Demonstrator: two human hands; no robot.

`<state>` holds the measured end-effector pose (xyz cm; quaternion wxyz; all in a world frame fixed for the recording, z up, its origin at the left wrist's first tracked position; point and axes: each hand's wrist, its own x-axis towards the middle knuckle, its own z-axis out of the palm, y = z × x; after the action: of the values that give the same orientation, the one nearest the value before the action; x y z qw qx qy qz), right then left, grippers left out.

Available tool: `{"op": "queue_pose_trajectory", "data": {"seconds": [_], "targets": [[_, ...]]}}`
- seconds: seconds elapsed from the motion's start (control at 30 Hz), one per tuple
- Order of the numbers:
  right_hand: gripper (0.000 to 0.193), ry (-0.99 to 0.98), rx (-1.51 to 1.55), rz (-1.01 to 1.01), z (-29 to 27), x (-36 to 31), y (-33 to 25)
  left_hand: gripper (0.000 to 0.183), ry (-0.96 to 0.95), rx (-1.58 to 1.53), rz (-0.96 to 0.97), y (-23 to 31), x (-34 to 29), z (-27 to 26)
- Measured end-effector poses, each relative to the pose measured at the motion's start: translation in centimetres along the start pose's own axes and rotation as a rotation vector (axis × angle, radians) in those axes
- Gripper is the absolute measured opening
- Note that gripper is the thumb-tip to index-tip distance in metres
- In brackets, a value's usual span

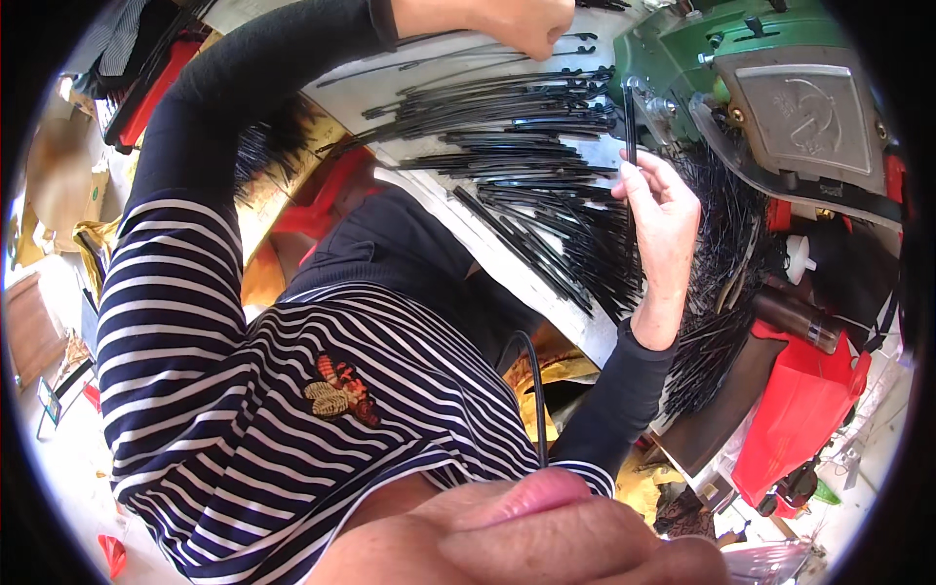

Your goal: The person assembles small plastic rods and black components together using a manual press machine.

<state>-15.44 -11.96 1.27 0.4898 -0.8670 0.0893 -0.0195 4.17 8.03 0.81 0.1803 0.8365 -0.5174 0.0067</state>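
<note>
Right grip (655, 210) pinches one black rod (631, 122); left grip (522, 24) fisted beside uncountable rods (526, 146).

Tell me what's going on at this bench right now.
A person in a striped top with dark sleeves works at a white table strewn with thin black rods. The right hand pinches one black rod upright, its top end at the green machine. The left hand is closed in a fist over the rods at the table's far side; whether it grips any cannot be told. More rods are heaped beside the machine.
</note>
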Motion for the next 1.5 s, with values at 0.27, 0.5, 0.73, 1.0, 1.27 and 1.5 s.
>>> {"op": "queue_pose_trajectory", "data": {"seconds": [0.27,0.5,0.73,1.0,1.27,1.5], "targets": [[0.023,-0.004,0.048,0.011,-0.1,0.0,0.7,0.021,0.004,-0.082,0.095,-0.4,-0.2,-0.5],[0.023,-0.031,0.079,0.025,0.0,0.3,0.4,0.021,-0.006,-0.008,0.029,0.5,-1.2,-1.4],[0.024,-0.055,0.130,0.045,0.4,0.1,0.3,0.019,0.055,-0.025,0.130,-0.3,-1.9,-0.4],[0.028,-0.055,0.119,0.063,0.3,-1.4,-0.1,0.022,-0.027,-0.097,0.055,-0.2,-1.1,1.6],[0.022,-0.118,0.156,0.163,-0.1,-0.6,-0.2,0.021,0.164,0.162,0.147,1.5,0.7,2.3],[0.017,-0.128,0.212,0.156,-0.1,-0.9,0.6,0.020,0.216,-0.050,0.223,3.3,2.0,3.3]]}}
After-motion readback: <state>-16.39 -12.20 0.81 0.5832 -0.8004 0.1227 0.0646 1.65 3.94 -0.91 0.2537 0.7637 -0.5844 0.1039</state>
